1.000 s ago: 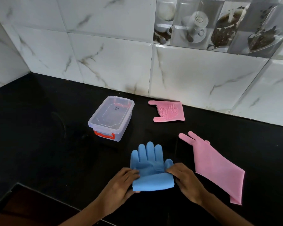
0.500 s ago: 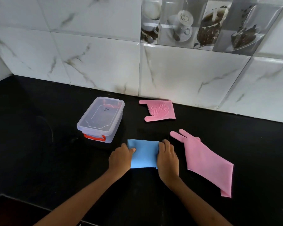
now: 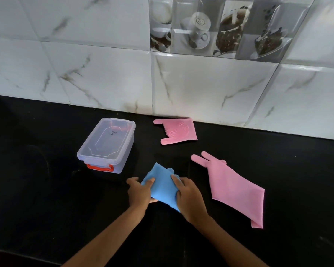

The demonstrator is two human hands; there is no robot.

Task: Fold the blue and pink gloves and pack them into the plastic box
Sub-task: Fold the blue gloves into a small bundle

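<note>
The left hand (image 3: pixel 138 193) and right hand (image 3: pixel 189 199) each grip a side of the folded blue glove (image 3: pixel 161 186) above the glossy black tabletop (image 3: pixel 46 199). Up-left of them sits the lidded plastic box (image 3: pixel 106 144); to their right lie a folded pink glove (image 3: pixel 178 130) and a flat pink glove (image 3: pixel 233 186), under a marble-tiled wall (image 3: pixel 104 74).

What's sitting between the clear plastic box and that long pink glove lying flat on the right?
In the head view, the folded blue glove, held in the left hand and right hand, sits between the plastic box and long pink glove.
</note>
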